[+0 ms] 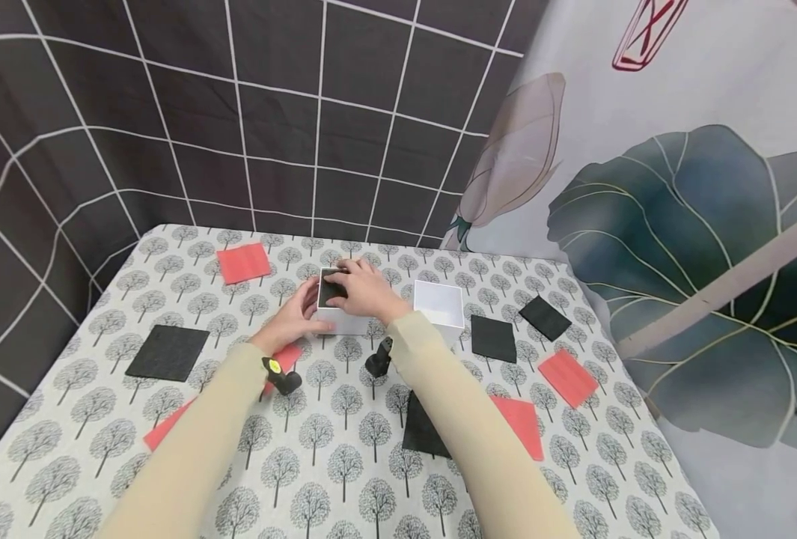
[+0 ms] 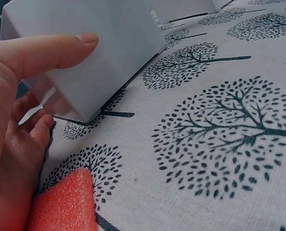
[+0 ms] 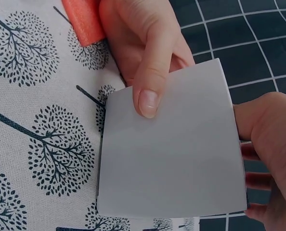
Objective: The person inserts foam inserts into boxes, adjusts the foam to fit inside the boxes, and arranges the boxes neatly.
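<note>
At the white box (image 1: 354, 323), L hand (image 1: 295, 320) grips the left side, thumb on near face; R hand (image 1: 366, 290) lies over the mouth from the right, nearer the dark pc. (image 1: 328, 292) inside; pinch or press, can't tell. Box sits btwn hands, mouth up, near face approx. square, so no clear long axis. 2nd white box (image 1: 438, 302) just right of R hand; red pc. (image 2: 66, 204) near L hand.
</note>
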`<state>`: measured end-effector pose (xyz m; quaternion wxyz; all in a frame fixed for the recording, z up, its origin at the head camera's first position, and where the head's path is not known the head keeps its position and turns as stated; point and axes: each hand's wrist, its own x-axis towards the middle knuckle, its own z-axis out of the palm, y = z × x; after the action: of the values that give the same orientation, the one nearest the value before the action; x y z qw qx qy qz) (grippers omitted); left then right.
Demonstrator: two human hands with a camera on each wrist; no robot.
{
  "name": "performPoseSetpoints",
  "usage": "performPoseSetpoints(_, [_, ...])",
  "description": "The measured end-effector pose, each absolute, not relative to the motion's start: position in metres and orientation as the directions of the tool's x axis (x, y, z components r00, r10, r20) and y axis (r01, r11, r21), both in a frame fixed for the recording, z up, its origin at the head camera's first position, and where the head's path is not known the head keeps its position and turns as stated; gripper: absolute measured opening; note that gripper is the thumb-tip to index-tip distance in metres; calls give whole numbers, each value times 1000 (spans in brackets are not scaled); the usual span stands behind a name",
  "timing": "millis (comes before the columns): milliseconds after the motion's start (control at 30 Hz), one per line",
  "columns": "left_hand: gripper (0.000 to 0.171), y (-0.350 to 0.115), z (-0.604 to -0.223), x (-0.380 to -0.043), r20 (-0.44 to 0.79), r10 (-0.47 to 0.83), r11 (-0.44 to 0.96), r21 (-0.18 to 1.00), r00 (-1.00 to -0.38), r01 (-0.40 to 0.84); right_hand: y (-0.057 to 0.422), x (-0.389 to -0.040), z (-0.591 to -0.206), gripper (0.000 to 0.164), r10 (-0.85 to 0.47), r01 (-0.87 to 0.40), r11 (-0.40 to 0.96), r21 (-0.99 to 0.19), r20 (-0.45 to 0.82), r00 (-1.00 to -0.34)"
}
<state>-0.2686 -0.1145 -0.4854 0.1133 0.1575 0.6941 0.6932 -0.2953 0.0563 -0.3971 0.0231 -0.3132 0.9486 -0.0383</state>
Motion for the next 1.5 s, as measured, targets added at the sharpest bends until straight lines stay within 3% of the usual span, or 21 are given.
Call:
performPoseSetpoints(433, [106,-115,-487,-269,104,368,-9,994,-924,108,71,-296,-401,57,-526,-514,833,-202,-4,-851])
performPoseSetpoints(1033, [109,-113,-487,-269,44,349,-1,999,-936,46,82,-296,-398,59,-423,-411,902,-135,-82,-902])
performPoseSetpoints(1500, [108,-114,-488,-269,71,355,-39,997,-932,61,98,-276,-383,54,-412,-398,846,-355,39,-910])
